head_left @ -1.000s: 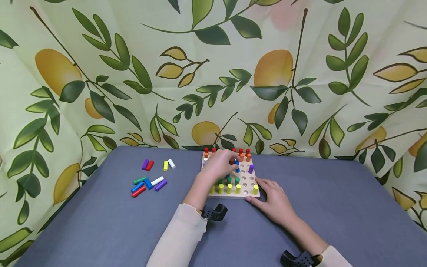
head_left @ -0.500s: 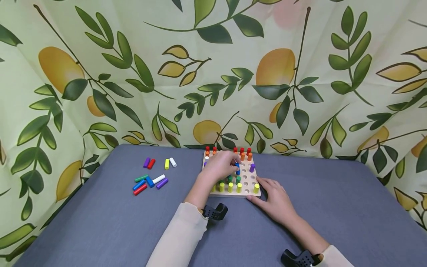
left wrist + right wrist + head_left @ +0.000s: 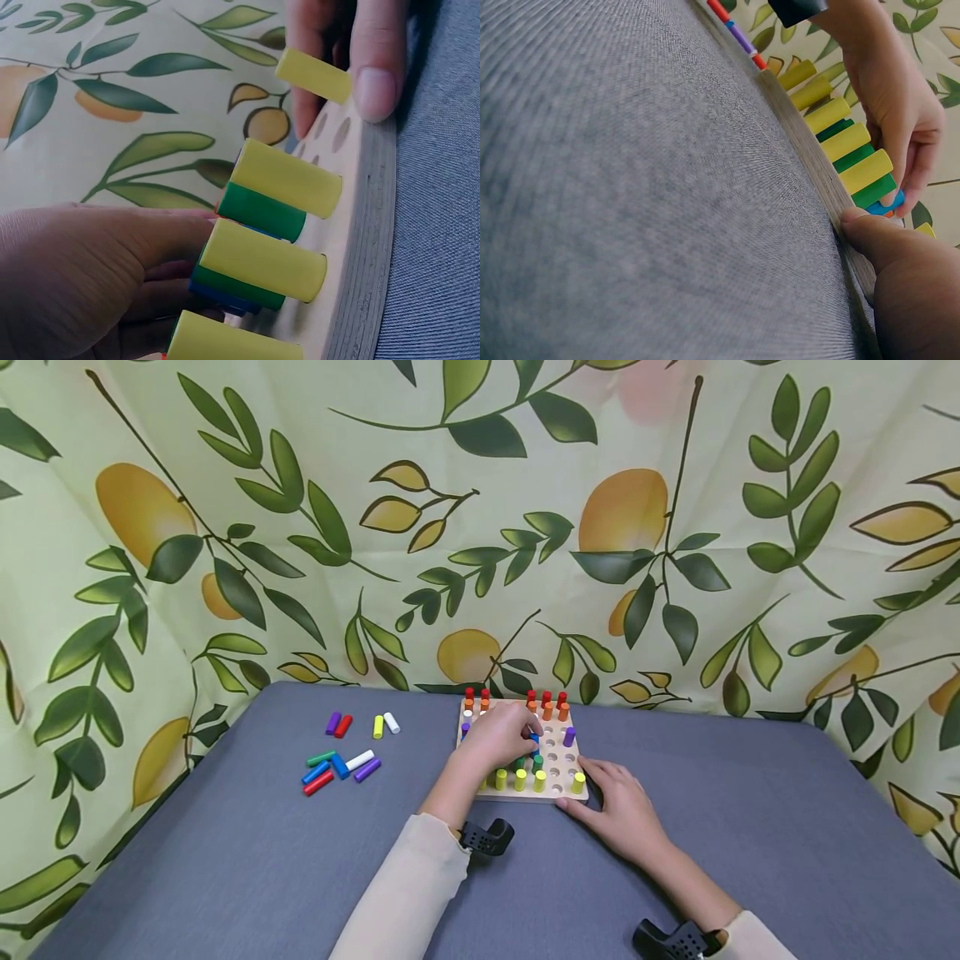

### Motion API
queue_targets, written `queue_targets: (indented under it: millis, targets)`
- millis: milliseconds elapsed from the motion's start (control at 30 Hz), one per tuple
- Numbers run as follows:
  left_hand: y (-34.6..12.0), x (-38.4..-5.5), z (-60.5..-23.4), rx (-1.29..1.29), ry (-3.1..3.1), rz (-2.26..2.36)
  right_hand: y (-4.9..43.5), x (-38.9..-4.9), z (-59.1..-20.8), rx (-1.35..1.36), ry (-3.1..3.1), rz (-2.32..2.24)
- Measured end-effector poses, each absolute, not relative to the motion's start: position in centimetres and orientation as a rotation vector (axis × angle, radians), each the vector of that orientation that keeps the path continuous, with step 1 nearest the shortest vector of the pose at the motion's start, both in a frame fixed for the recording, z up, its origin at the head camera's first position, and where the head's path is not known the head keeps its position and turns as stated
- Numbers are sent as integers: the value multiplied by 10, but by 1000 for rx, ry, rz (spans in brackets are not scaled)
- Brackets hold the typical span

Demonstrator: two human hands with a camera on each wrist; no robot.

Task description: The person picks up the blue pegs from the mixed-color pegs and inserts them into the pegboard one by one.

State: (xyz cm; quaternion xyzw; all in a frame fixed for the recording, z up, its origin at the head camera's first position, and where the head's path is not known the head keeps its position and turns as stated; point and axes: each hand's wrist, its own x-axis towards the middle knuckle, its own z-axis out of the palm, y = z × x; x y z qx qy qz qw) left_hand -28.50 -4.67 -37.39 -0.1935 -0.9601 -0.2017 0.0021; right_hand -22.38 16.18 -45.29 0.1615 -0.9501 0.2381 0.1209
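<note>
A wooden pegboard point(image 3: 525, 798) holds rows of red, orange, white, purple, blue, green and yellow pegs. Between thumb and fingers my left hand point(image 3: 498, 735) pinches a blue peg point(image 3: 535, 748), which stands upright at a hole behind a green peg point(image 3: 537, 763). That blue peg also shows under the left fingertips in the right wrist view point(image 3: 892, 204). My right hand point(image 3: 617, 802) holds the board's front right corner, thumb point(image 3: 859, 222) on the front edge and fingers along the right side. The left hand and forearm hide part of the board's left and middle.
Loose pegs lie on the grey table left of the board: a far group with a yellow peg point(image 3: 378, 727), and a nearer group with a red peg point(image 3: 318, 783) and a purple peg point(image 3: 367, 770). A patterned cloth point(image 3: 480, 568) hangs behind the table.
The blue peg in my left hand has gone lower toward the board, and the left fingers with it. The right hand stays at the corner. The head view has shifted slightly.
</note>
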Motion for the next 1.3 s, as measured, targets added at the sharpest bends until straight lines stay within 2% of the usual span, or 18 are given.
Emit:
queue_targets:
  millis: [433, 800, 1300]
  targets:
    - [-43, -283, -375, -550, -3028, -599, 162, -224, -452, 467, -2778, 700]
    - [-45, -281, -375, -641, -3073, -592, 163, -224, -452, 470, -2783, 688]
    - [-70, -270, -371, -555, -3027, -709, 162, -224, -450, 481, -2792, 709]
